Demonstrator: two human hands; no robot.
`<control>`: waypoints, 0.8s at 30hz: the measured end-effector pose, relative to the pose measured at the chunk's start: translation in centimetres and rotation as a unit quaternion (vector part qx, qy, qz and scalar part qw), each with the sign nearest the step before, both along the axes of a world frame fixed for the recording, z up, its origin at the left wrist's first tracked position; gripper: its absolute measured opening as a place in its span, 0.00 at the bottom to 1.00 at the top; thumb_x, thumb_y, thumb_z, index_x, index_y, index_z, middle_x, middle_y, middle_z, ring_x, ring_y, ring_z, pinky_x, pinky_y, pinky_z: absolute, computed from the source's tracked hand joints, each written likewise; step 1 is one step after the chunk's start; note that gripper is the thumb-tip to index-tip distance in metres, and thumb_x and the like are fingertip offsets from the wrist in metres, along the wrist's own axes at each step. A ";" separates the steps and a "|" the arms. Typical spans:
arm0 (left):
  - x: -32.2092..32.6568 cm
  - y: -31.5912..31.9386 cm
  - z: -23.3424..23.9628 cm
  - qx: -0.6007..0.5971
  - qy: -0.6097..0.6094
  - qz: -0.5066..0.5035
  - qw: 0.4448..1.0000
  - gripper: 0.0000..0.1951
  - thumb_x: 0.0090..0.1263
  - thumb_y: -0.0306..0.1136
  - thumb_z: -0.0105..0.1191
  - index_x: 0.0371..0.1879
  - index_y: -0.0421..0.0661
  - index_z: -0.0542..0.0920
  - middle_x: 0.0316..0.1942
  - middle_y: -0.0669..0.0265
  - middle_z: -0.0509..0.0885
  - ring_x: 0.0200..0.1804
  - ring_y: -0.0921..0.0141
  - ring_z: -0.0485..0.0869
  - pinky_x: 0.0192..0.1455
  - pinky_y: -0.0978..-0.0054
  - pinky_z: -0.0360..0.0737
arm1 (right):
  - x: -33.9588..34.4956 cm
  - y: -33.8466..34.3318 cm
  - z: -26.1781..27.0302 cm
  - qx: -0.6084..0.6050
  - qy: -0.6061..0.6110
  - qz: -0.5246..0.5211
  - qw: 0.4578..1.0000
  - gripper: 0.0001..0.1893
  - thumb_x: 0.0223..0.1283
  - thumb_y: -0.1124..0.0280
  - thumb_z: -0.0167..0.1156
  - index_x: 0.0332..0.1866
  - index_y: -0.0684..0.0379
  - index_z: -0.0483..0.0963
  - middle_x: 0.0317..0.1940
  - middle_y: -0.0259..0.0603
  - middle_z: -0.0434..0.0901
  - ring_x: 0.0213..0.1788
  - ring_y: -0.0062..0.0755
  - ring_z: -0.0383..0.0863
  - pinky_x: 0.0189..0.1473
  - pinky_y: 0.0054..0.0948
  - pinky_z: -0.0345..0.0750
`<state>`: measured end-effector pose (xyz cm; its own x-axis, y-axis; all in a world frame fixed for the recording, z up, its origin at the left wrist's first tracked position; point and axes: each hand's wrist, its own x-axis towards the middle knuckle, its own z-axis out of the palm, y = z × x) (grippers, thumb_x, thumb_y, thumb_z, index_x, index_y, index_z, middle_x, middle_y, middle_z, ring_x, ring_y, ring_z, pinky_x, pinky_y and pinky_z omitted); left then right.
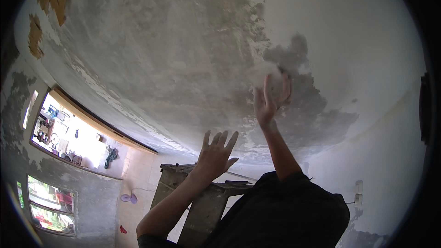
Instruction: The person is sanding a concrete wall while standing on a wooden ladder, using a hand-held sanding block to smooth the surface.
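Observation:
My right hand [272, 98] is raised to the stained, peeling plaster surface [179, 65]. Between its thumb and fingers is a flat pale tool [267, 70], blurred, lying close against the plaster; its exact kind cannot be made out. A dark grey patch [303, 89] surrounds that hand. Lower and to the left, my left hand [217, 155] has its fingers spread and holds nothing. Its fingertips are near the plaster, but contact cannot be told. Below it stands a worn wooden stand [206, 210], with a dark flat piece [238, 183] on its top.
At left a doorway [79, 137] opens onto a bright area with a bicycle and clutter. Beneath it is a window [51, 206]. Purple slippers [129, 198] and a red object [123, 229] lie on the tiled floor [137, 168]. White wall sockets [358, 193] are at right.

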<state>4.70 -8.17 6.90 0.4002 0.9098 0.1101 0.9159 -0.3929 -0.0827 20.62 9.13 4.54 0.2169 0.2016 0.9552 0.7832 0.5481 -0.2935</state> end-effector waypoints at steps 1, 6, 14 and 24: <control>-0.3 -0.4 -0.3 -0.002 0.000 0.002 1.000 0.41 0.69 0.54 0.57 0.76 0.48 0.58 0.65 0.51 0.72 0.67 0.58 0.72 0.74 0.46 0.55 | 0.0 0.0 2.3 -0.002 0.000 0.002 1.000 0.29 0.52 0.68 0.74 0.62 0.58 0.77 0.70 0.55 0.64 0.74 0.54 0.55 0.72 0.49 0.49; -0.7 -0.8 0.0 -0.291 0.042 0.010 0.956 0.41 0.69 0.57 0.56 0.75 0.45 0.59 0.54 0.50 0.81 0.59 0.54 0.80 0.70 0.49 0.65 | -0.8 1.5 8.2 0.054 0.066 -0.018 0.996 0.29 0.50 0.64 0.76 0.61 0.49 0.79 0.70 0.53 0.65 0.74 0.57 0.51 0.70 0.51 0.52; -0.8 -0.7 -0.8 -0.236 0.010 -0.027 0.971 0.38 0.71 0.56 0.55 0.73 0.44 0.63 0.50 0.50 0.83 0.55 0.53 0.82 0.65 0.53 0.70 | -0.3 -0.1 -3.5 0.019 0.015 0.009 1.000 0.26 0.51 0.64 0.75 0.59 0.48 0.81 0.69 0.53 0.66 0.71 0.54 0.54 0.70 0.48 0.53; -1.2 -0.8 -0.6 -0.251 -0.008 -0.038 0.967 0.36 0.71 0.53 0.56 0.71 0.41 0.65 0.48 0.50 0.83 0.51 0.51 0.82 0.60 0.56 0.75 | -1.3 1.2 8.7 0.070 0.085 -0.002 0.994 0.25 0.53 0.66 0.73 0.60 0.45 0.80 0.70 0.45 0.67 0.72 0.49 0.52 0.70 0.45 0.51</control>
<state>3.49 -8.93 6.33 0.4692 0.8189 -0.3306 0.8828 -0.4454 0.1496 19.33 10.30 13.20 0.3789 0.0677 0.9229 0.7307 0.5901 -0.3433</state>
